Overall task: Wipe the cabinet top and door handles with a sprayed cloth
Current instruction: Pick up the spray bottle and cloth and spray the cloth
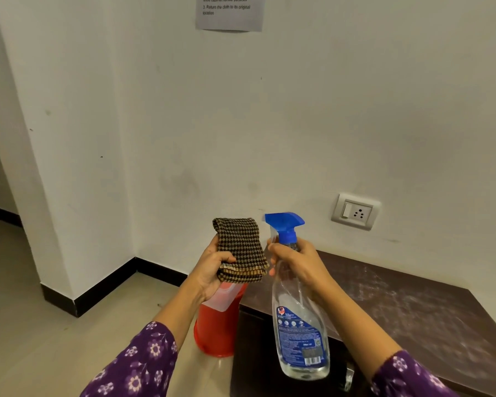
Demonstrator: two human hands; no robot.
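Folded cloth in one hand, spray bottle in the other, held close together.

The left hand (212, 270) curls round a folded brown checked cloth (239, 247), thumb across its lower edge. The right hand (295, 262) grips the neck of a clear spray bottle (298, 325), its blue nozzle facing the cloth just beside it. The dark, dusty cabinet top (398, 305) lies below and right of the right hand. A red bucket (218, 325) stands beneath the left hand.
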